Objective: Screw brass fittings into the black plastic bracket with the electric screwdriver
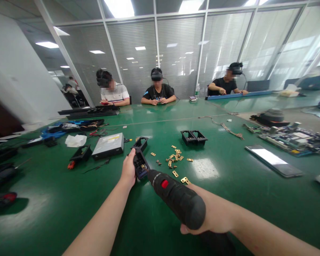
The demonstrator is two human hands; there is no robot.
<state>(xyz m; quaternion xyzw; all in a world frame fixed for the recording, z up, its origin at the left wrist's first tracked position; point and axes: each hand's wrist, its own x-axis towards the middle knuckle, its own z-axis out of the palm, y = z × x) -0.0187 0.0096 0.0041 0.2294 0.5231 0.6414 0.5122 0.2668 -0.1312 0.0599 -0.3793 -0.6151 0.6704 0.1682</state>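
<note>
My left hand [129,168] grips a black plastic housing [139,160] by its left side, tilting it toward me. Small brass-coloured parts show inside the housing. In my right hand [209,208] is a black cordless drill [176,199] with a red button, its fingers around the grip and partly hidden. The drill's nose points at the lower right of the housing; whether its bit touches a screw cannot be made out. Right of the housing lie loose brass plates [175,174] and a few small screws [158,162]. A black frame [142,143] stands just behind the housing.
Two joined black frames [193,137] sit further back. On the left are a disc drive [108,145], another black frame [80,154] and tools. To the right lie a phone [273,160] and circuit boards [296,137]. Several people sit across the green table [82,209].
</note>
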